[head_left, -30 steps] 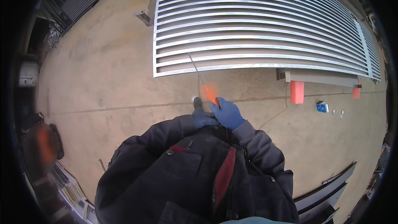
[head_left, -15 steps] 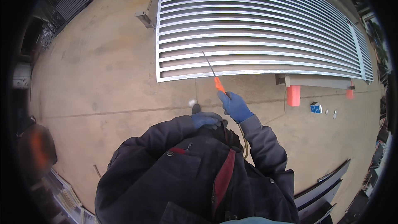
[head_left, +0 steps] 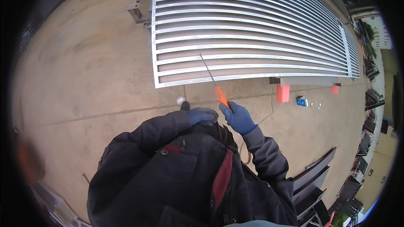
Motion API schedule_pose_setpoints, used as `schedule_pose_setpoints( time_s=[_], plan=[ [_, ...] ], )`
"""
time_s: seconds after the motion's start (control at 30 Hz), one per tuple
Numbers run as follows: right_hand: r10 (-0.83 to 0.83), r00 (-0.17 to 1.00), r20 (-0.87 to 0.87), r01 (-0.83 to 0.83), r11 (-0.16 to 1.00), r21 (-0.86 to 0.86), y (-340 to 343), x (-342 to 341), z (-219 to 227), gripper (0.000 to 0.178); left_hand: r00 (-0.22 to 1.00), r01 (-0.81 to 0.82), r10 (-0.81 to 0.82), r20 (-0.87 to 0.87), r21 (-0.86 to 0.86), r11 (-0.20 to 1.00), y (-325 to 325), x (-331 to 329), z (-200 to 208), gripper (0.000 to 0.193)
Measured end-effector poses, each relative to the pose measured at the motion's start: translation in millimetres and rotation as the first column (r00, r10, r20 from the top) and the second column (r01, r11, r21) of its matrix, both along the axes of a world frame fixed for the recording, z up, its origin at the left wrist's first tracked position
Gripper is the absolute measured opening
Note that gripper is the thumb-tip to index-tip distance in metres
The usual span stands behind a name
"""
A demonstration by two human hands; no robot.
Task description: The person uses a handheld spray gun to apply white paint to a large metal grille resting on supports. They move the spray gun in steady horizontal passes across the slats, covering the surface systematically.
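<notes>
Right hand (head_left: 239, 117) grip clamped on orange-handled screwdriver (head_left: 215, 87), shaft tip over the louvre panel (head_left: 252, 29) near edge | left hand (head_left: 202, 115) grip cannot tell, just behind | advise steadying shaft, approaching slat squarely.

One screwdriver (head_left: 213, 85), one louvred panel (head_left: 252, 25), two orange blocks (head_left: 283, 93).

both gloved hands (head_left: 202, 115) (head_left: 239, 117) close together, right fingers curled shut

Single head-worn fisheye, looking steeply down past chest at nearby ground
</notes>
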State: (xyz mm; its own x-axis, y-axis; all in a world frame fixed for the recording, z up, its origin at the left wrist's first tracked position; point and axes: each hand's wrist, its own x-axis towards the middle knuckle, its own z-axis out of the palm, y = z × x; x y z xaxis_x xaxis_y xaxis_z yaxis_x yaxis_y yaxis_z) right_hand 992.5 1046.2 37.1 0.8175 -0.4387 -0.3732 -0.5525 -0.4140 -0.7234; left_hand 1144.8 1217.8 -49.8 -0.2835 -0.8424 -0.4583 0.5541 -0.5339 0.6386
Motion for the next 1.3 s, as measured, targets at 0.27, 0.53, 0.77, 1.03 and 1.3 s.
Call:
schedule_pose_setpoints(
  time_s=[0.27,0.53,0.77,1.03,1.3],
  plan=[
    [0.357,0.923,0.145,-0.358,0.934,-0.021,36.3,9.5,29.1,0.038,0.997,0.068,-0.071,-0.024,-0.115,0.991,1.1,8.8,-11.0,0.044],
    [0.179,0.979,-0.097,-0.189,0.977,-0.101,44.9,-48.5,20.5,0.046,0.968,0.195,-0.126,0.217,-0.337,0.921,1.5,23.5,-5.4,0.042],
    [-0.625,0.779,-0.039,0.58,0.744,-0.332,22.2,-126.2,-4.5,0.038,0.973,0.204,-0.181,0.14,-0.179,0.962,-0.8,22.0,-13.7,0.036],
    [-0.715,0.696,0.064,0.65,0.589,-0.48,1.1,-155.8,-16.4,0.035,0.96,0.242,-0.231,0.16,-0.049,0.969,-40.0,-5.7,-27.3,0.035],
    [-0.447,0.888,-0.106,0.373,0.837,-0.4,-65.7,-169.2,-23.8,0.047,0.842,0.389,-0.346,0.413,-0.022,0.921,-102.9,-53.8,-23.2,0.033]
  ],
)
